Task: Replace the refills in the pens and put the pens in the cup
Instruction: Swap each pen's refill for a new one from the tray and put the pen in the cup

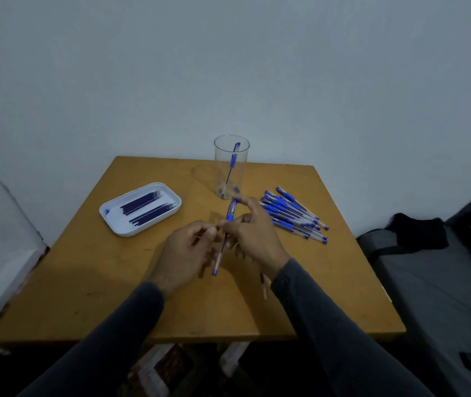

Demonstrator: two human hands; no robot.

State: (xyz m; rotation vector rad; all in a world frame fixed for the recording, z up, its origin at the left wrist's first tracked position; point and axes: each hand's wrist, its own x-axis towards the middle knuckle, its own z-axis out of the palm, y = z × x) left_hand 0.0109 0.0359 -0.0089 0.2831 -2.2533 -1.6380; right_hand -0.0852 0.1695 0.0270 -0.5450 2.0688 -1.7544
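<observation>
Pen (226,233) up off the table (91,282), held between both hands in front of the clear cup (231,167). Right hand (253,233) pinches the blue grip end, left hand (184,250) has fingers curled at the barrel; the blur hides exact contact there. One pen already stands in the cup, a pile of pens (294,216) waits at right, refills (148,209) lie in the white tray (114,222). Risk now: twist off-axis and the thin refill could bend, or a loose part drops and rolls.
</observation>
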